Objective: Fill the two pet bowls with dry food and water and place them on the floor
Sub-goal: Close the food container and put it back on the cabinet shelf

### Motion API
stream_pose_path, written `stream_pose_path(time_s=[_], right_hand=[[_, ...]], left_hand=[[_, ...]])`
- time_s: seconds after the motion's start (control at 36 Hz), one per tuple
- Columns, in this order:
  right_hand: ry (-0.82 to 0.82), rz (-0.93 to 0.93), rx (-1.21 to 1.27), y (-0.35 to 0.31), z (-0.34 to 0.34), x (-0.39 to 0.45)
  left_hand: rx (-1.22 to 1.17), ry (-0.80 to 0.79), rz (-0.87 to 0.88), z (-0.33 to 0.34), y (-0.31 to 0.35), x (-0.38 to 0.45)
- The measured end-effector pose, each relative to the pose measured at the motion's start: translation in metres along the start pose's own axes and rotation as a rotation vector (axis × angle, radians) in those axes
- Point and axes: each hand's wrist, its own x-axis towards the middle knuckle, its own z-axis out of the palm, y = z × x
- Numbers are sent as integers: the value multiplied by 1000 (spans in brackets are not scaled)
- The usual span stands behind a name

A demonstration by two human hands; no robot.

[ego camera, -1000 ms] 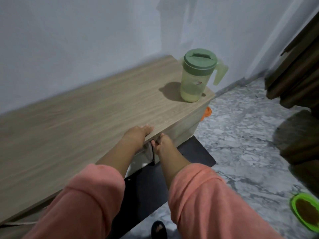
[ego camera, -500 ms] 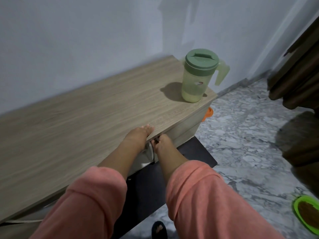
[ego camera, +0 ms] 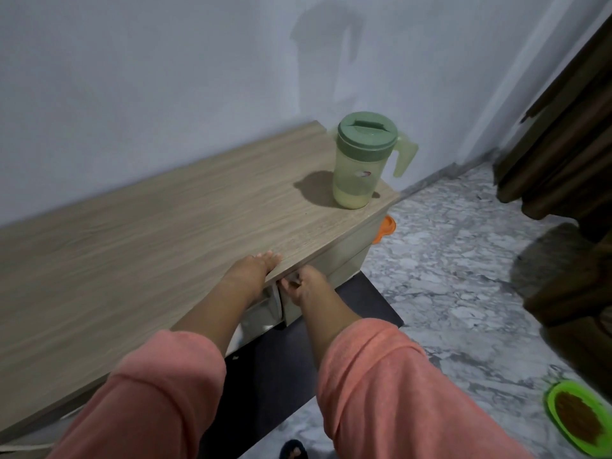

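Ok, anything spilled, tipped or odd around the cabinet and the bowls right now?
No spill shows. The green pitcher stands upright, lid on, though close to the cabinet top's end. The green bowl of dry food sits level on the floor. An orange thing pokes out behind the cabinet; unclear what.

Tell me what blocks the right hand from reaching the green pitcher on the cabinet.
Nothing visible: bare wooden cabinet top lies between the right hand, at the cabinet's front edge, and the green lidded plastic pitcher.
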Motion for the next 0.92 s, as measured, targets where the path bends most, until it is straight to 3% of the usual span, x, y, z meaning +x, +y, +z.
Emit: stream_pose_path(time_s=[0.28, 0.42, 0.64, 0.75, 0.83, 0.92], right_hand=[[-124, 7, -285, -46, -29, -20], [-292, 77, -468, -64, -32, -16], [-272, 197, -680, -106, -45, -6], [-131, 40, -742, -149, -57, 9], [38, -124, -766, -195, -66, 17], [157, -296, -770, -237, -71, 28]], left_hand=[[-57, -23, -31, -1, 4, -4], [-153, -37, -161, -11, 5, 5], [-264, 70, -416, -49, 36, 38], [-583, 195, -494, -67, 61, 65], [-1004, 318, -526, -82, 87, 85], [-1509, 326, -568, -95, 107, 103]])
